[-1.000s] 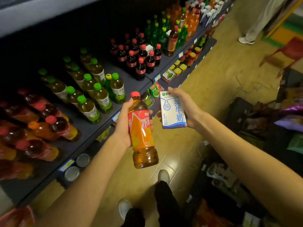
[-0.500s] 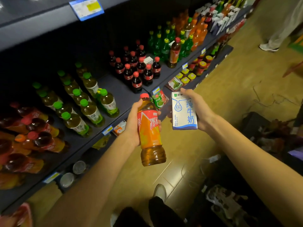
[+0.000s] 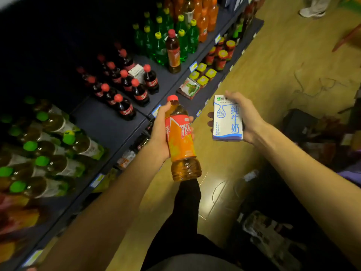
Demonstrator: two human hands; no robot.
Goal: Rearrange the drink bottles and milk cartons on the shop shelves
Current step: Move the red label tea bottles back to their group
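Bare strip of shelf (image 3: 109, 124) runs front edge to back, betw. cola bottles (image 3: 125, 106) and green-cap bottles (image 3: 78, 141); back prob. clear, too dark. Stray milk carton (image 3: 136, 72) wedged among colas.

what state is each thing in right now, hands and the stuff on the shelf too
left hand: grips the iced tea bottle
iced tea bottle: capped, held upright off the shelf
right hand: holds the milk carton
milk carton: held upright, front facing the camera
cola bottles: capped, standing on the shelf
green-capped tea bottles: capped, standing on the shelf
lone iced tea bottle: standing beside the green soda bottles
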